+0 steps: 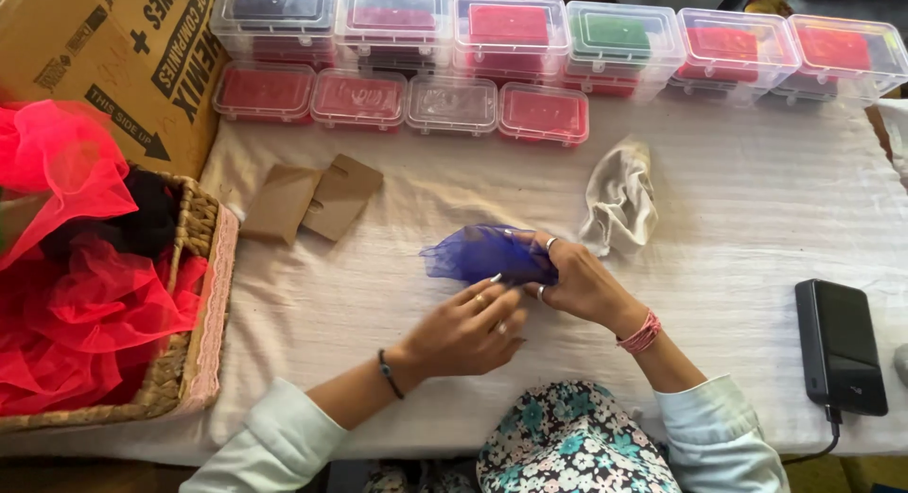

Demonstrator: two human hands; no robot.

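Observation:
A small piece of blue netted fabric lies bunched on the white cloth-covered table. My right hand, with rings and a pink wrist band, grips its right end. My left hand, wearing a dark bracelet, pinches the fabric's lower edge with its fingertips. Both hands meet at the middle of the table in front of me.
A wicker basket full of red and pink netting stands at left beside a cardboard box. Two brown cards, a crumpled white cloth, several clear lidded boxes at the back, and a black device with cable at right.

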